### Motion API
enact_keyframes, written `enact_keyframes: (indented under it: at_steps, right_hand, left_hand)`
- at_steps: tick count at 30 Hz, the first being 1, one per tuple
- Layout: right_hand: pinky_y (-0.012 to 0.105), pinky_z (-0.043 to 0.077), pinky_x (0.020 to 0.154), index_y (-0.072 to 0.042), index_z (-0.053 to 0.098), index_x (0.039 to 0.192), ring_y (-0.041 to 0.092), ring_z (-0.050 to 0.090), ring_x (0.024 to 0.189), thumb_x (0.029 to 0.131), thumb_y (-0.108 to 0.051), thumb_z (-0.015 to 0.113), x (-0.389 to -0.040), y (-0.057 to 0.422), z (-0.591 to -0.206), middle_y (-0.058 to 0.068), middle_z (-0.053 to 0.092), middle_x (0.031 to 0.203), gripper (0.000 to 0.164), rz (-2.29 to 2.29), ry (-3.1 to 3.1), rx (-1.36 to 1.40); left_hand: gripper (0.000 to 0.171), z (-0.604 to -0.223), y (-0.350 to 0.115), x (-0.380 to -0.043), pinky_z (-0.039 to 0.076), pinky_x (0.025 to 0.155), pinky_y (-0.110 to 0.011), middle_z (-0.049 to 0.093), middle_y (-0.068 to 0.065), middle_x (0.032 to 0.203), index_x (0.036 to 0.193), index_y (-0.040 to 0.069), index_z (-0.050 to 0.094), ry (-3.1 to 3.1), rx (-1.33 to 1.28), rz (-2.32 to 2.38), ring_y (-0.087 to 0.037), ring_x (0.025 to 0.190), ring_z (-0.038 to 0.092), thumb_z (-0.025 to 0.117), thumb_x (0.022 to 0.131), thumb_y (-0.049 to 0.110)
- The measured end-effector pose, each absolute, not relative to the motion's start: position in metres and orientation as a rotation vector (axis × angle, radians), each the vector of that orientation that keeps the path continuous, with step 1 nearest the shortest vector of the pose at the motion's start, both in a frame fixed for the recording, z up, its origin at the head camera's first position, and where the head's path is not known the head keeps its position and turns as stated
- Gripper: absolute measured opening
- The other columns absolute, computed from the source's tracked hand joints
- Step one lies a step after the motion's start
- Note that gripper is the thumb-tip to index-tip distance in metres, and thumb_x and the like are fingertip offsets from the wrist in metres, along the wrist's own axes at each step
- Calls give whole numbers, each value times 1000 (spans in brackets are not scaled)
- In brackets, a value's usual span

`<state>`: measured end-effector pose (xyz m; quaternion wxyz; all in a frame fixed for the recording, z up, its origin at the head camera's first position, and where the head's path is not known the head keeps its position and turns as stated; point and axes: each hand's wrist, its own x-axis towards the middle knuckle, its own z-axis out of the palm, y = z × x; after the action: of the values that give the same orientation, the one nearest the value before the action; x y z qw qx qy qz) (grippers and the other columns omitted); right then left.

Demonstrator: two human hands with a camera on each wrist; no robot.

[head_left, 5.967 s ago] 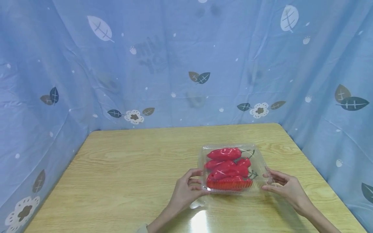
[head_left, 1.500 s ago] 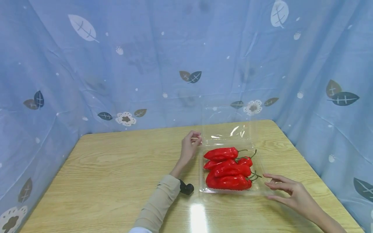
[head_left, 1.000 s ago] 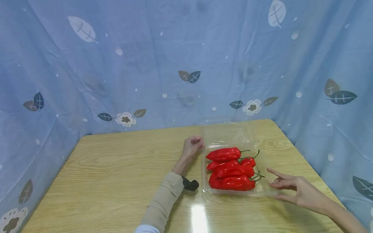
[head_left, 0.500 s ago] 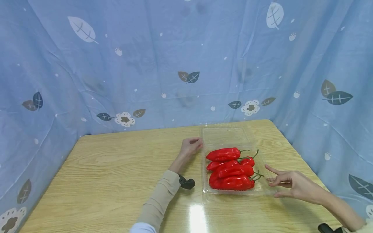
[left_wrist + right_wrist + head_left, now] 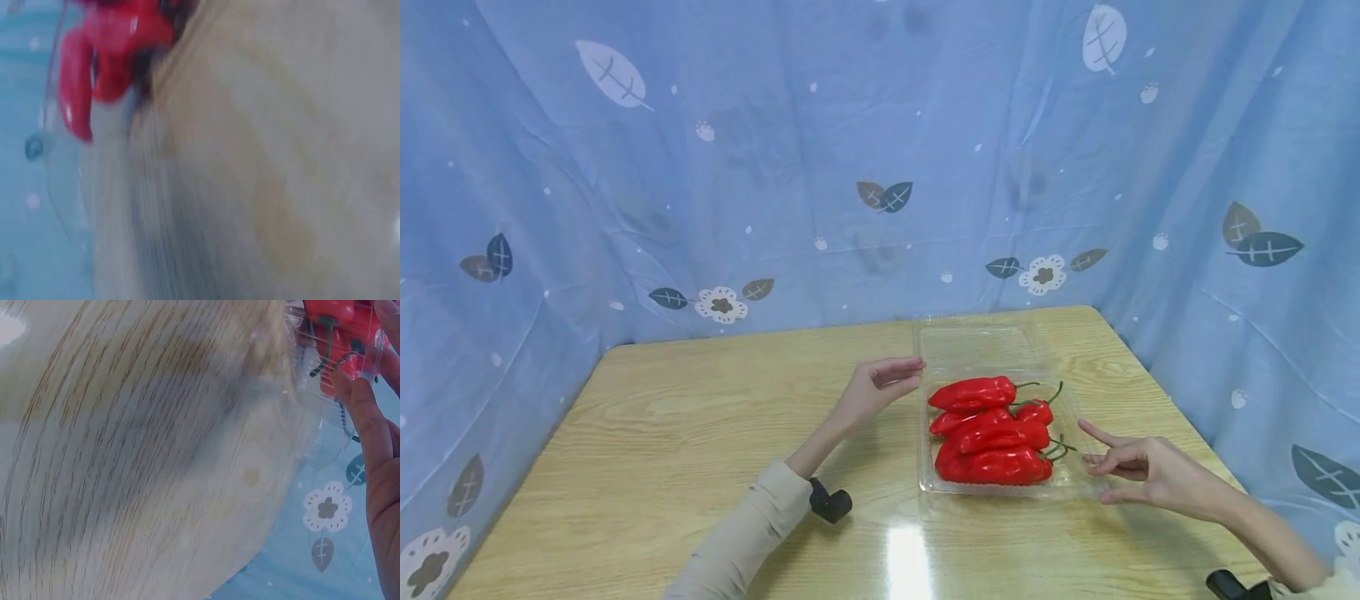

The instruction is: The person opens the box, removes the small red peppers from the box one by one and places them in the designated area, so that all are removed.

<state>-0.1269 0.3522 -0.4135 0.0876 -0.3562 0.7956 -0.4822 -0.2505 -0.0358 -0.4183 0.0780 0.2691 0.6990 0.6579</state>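
A clear plastic clamshell box [image 5: 934, 482] stands on the table with its lid [image 5: 981, 346] folded back flat behind it. Several red peppers [image 5: 996, 435] with green stems lie heaped inside; some are partly hidden by others. My left hand [image 5: 868, 390] is at the box's left rear, near the hinge, fingers nearly straight and holding nothing. At the right front corner my right hand [image 5: 1153, 477] holds the box's edge between thumb and bent fingers, index finger stretched out. In the right wrist view, fingers [image 5: 369, 419] lie against the clear wall. The left wrist view is blurred.
The wood-grain table [image 5: 715, 450] extends left of the box. A blue curtain [image 5: 820, 150] with leaf and flower prints hangs behind and at both sides. A black band mount [image 5: 831, 502] sits on the left wrist.
The box was shut at first. My left hand has swung the lid up, laid it back on the table and let it go, drawing slightly left. The right hand stays at the box's right side.
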Motion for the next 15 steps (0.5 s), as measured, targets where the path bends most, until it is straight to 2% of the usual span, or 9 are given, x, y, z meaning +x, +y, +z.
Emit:
enact_keyframes:
  at_steps: [3, 7, 15]
  right_hand:
    - [24, 52, 83, 7, 68, 102, 5, 55, 115, 80, 4, 72, -127, 353, -414, -25, 31, 147, 22, -1455, 2348, -1058]
    - [27, 53, 83, 8, 68, 103, 6, 55, 115, 81, 4, 71, -126, 355, -415, -25, 31, 147, 23, -1482, 2316, -1045]
    - [30, 53, 82, 10, 67, 106, 7, 55, 116, 81, 3, 71, -127, 354, -416, -25, 31, 147, 26, -1487, 2304, -1043]
  left_hand:
    - [40, -415, -26, -234, 50, 91, -31, 59, -22, 126, 126, -5, 59, 1953, 855, 1935, -40, 117, 55, 66, 87, -3]
    - [41, -417, -4, -221, 50, 91, -28, 61, -21, 125, 126, 0, 61, 1883, 928, 1874, -37, 115, 57, 69, 85, 0]
    - [42, -420, 38, -211, 50, 91, -25, 62, -21, 122, 127, 1, 61, 1819, 1039, 1873, -33, 113, 60, 68, 86, 0]
